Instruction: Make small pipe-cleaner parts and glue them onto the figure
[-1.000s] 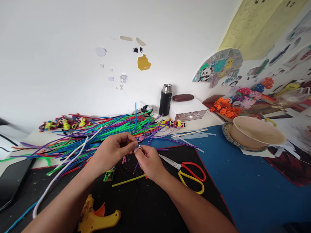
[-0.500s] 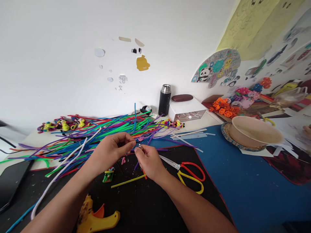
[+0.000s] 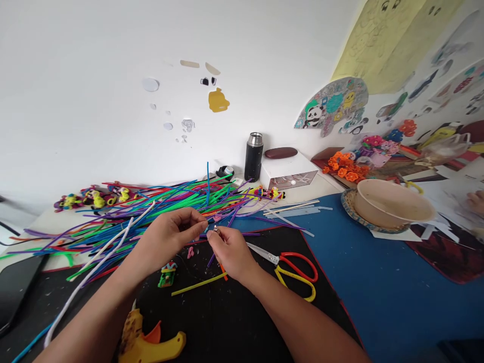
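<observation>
Over the black mat (image 3: 227,333), my left hand (image 3: 176,234) pinches a small blue piece (image 3: 206,230), mostly hidden by the fingertips. Close beside it, my right hand (image 3: 231,252) is closed around a small object with a shiny metal tip (image 3: 216,229); its kind is hard to make out. Below the hands lie a yellow pipe cleaner (image 3: 196,285) and a small green figure (image 3: 167,275). A pink twisted piece (image 3: 190,251) rests near my left fingers. Scissors (image 3: 278,259) with red and yellow handles lie right of my right hand.
A large heap of coloured pipe cleaners (image 3: 189,194) spreads behind my hands. The yellow glue gun (image 3: 147,340) lies in front. Farther back stand a black flask (image 3: 253,157) and a white box (image 3: 289,174); a beige bowl (image 3: 393,212) is at right. Another person's hand (image 3: 475,201) shows at the right edge.
The view has shifted slightly. Both hands stay close together at the same spot, and the blue piece at my left fingertips now shows more plainly.
</observation>
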Action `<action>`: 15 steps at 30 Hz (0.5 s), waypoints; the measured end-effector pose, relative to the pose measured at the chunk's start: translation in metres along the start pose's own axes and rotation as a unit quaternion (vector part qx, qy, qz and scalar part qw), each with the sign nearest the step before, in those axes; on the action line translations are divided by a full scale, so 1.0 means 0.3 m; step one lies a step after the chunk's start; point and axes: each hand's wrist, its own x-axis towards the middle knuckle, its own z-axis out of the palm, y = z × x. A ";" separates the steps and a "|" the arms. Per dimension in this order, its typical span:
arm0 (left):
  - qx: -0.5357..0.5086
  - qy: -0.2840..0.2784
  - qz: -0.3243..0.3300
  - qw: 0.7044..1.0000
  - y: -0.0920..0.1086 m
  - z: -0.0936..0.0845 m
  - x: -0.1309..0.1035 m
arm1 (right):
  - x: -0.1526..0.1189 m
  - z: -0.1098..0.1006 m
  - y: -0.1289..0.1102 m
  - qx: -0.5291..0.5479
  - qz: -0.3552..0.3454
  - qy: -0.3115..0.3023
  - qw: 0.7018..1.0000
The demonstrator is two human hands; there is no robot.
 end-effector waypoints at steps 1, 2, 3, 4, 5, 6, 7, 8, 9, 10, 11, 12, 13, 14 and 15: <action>-0.002 -0.001 -0.002 1.000 -0.002 0.002 0.000 | -0.002 0.000 -0.005 -0.008 0.000 0.000 1.000; -0.005 -0.001 -0.004 1.000 -0.004 0.003 0.000 | -0.004 0.000 -0.009 -0.013 0.001 0.000 1.000; -0.006 -0.001 -0.006 1.000 -0.004 0.004 -0.001 | -0.004 0.000 -0.012 -0.015 0.002 0.001 1.000; -0.007 -0.002 -0.009 1.000 -0.003 0.005 -0.001 | -0.004 -0.001 -0.014 -0.016 0.004 0.001 1.000; -0.008 -0.003 -0.011 1.000 -0.002 0.006 -0.001 | -0.003 -0.002 -0.014 -0.015 0.005 0.001 1.000; -0.009 -0.004 -0.013 1.000 0.001 0.007 -0.001 | -0.002 -0.003 -0.014 -0.014 0.007 0.002 1.000; -0.010 -0.007 -0.015 1.000 0.003 0.007 -0.001 | -0.001 -0.004 -0.014 -0.014 0.008 0.003 1.000; -0.011 -0.009 -0.018 1.000 0.005 0.008 -0.001 | 0.000 -0.005 -0.013 -0.014 0.009 0.005 1.000; -0.013 -0.012 -0.020 1.000 0.007 0.009 -0.001 | 0.001 -0.005 -0.012 -0.015 0.009 0.007 1.000; -0.016 -0.015 -0.023 1.000 0.009 0.010 -0.001 | 0.001 -0.005 -0.011 -0.017 0.009 0.007 1.000; -0.018 -0.017 -0.025 0.999 0.010 0.011 -0.001 | 0.001 -0.005 -0.010 -0.018 0.008 0.007 1.000; -0.019 -0.018 -0.027 0.999 0.010 0.011 -0.001 | 0.000 -0.004 -0.010 -0.019 0.007 0.007 1.000; -0.019 -0.018 -0.028 0.999 0.011 0.012 0.000 | -0.001 -0.003 -0.011 -0.021 0.007 0.006 1.000; -0.018 -0.017 -0.029 0.999 0.011 0.013 0.000 | -0.002 -0.002 -0.012 -0.022 0.007 0.006 1.000; -0.016 -0.016 -0.030 0.999 0.010 0.013 0.000 | -0.003 -0.002 -0.013 -0.022 0.007 0.005 1.000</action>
